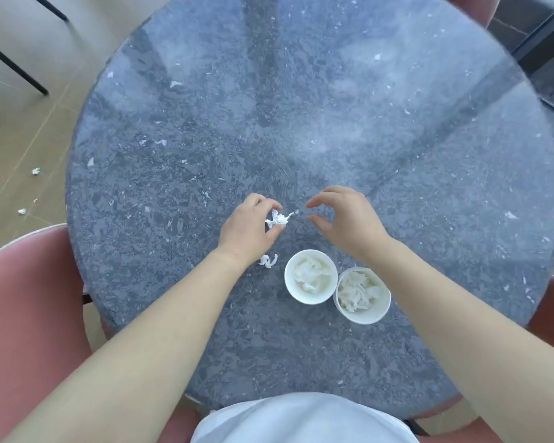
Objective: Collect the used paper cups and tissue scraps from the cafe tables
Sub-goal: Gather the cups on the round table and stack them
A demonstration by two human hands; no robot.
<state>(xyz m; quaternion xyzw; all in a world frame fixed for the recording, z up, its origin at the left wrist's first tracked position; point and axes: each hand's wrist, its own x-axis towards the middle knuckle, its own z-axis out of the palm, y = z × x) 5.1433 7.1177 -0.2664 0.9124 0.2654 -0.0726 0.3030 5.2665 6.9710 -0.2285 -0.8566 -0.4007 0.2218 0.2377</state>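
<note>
The left hand (250, 228) pinches a crumpled white tissue scrap (279, 219) between thumb and fingertips, just above the round grey stone-patterned tabletop (301, 123). The right hand (346, 219) hovers opposite it with its fingers loosely curved, thumb and forefinger apart, gripping nothing. A tiny white fleck (296, 212) lies between the two hands, close to the held scrap.

A second tissue scrap (268, 260) lies on the tabletop by the left wrist. Just beside it to the right stand two white paper cups, upright and side by side near the tabletop's near edge. The left cup (311, 298) and the right cup (365, 316) each hold crumpled tissue, and their rims look to be touching. The right forearm passes over the edge of the right cup.

A pink upholstered chair (29, 314) sits at the left of the tabletop. On the tan tiled floor (20, 123) beyond it lie two more small white scraps (36, 171), well apart from the tabletop.
</note>
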